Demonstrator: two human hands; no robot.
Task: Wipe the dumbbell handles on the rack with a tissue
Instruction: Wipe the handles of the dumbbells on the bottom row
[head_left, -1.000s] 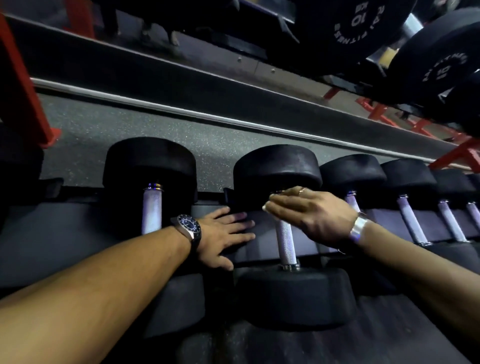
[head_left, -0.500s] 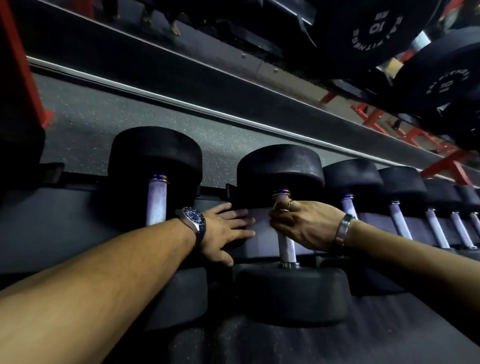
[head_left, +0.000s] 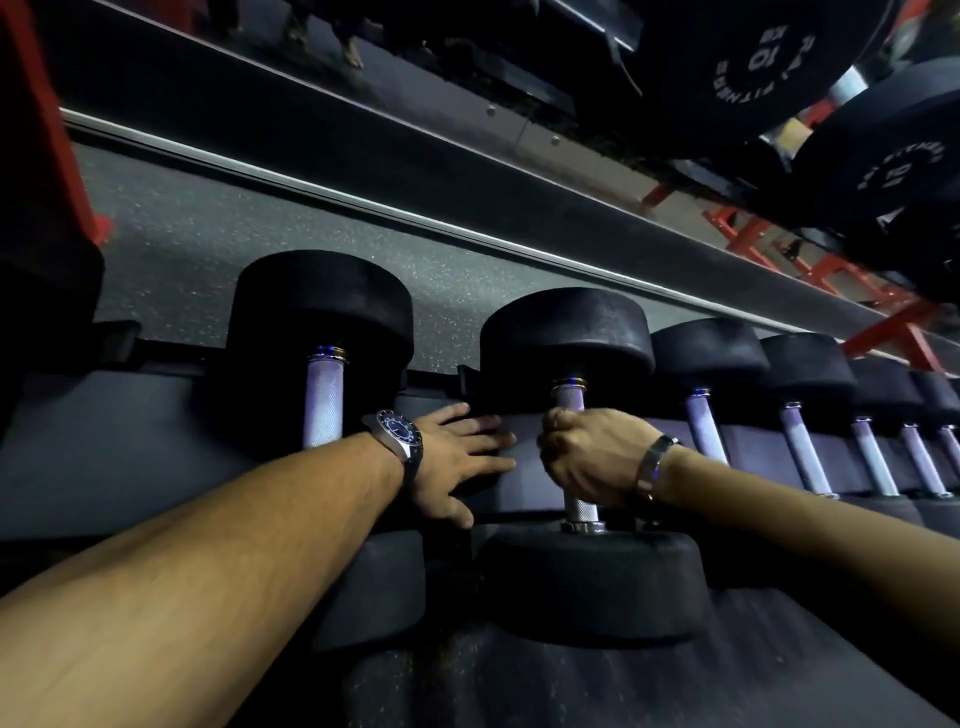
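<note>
The right hand (head_left: 589, 454) was curled round the knurled handle (head_left: 579, 506) of the second dumbbell (head_left: 569, 332) from the left on the rack (head_left: 104, 441), fingers wrapped about its upper half so that only short stretches of bare metal showed above and below the fist; whether a tissue lay inside that grip could not be told. The left hand (head_left: 457, 460), a watch (head_left: 397, 431) on its wrist, lay flat with fingers spread on the rack's dark shelf, just beside the handle, between that dumbbell and the left dumbbell (head_left: 319, 306). More dumbbells (head_left: 753, 358) stood in a row to the right, handles bare.
</note>
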